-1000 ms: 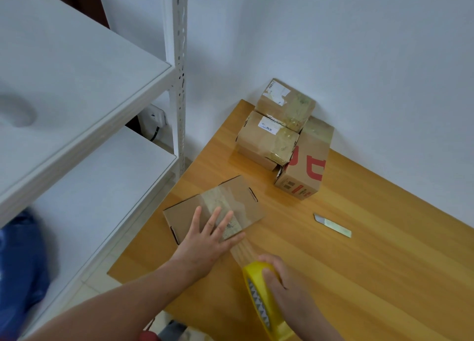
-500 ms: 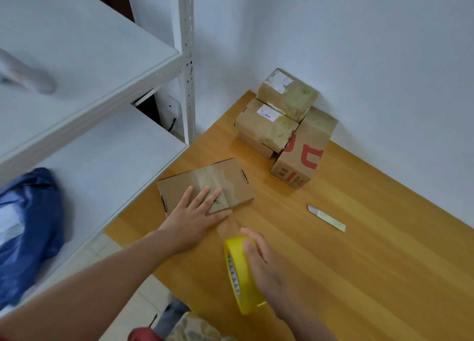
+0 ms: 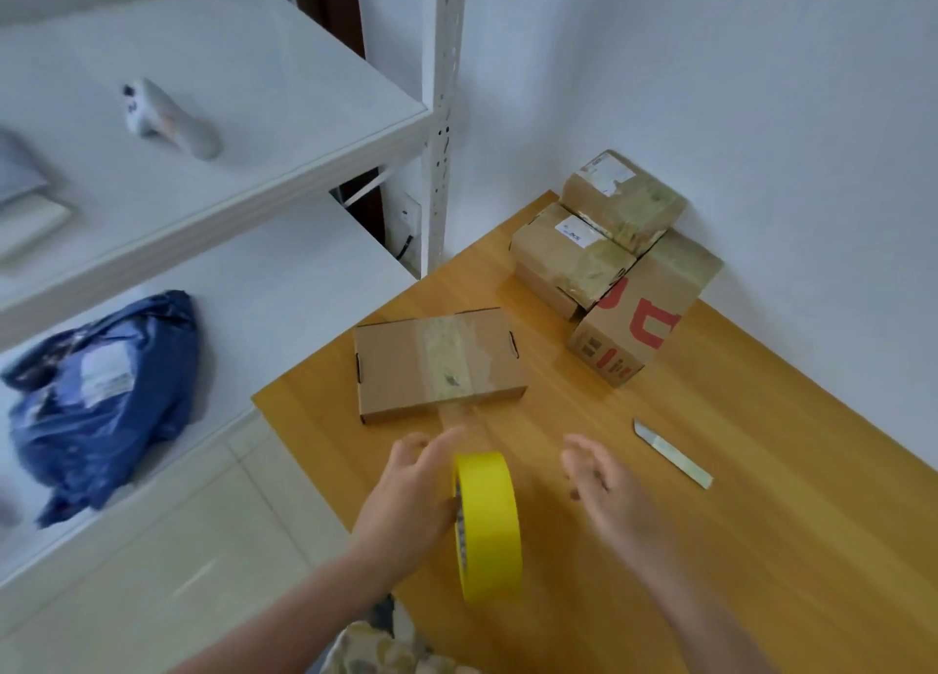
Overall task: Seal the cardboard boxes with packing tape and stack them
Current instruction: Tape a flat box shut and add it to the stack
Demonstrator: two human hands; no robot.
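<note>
Moved left hand (image 3: pixel 411 491) off the flat box (image 3: pixel 406 369) onto the tape roll (image 3: pixel 490 526), fingers curled round its left face and top rim. Stood the roll on edge near the table (image 3: pixel 761 521) front, with a strip of tape (image 3: pixel 456 416) stretched from its top to the box's near side, just past the fingertips. Let go with right hand (image 3: pixel 604 475), fingers loosely spread, empty, just right of the roll.

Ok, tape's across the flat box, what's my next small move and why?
Probably reach the right hand to the blade and cut: a tape strip joins the box to the roll in the left hand, and the right hand is free.
</note>
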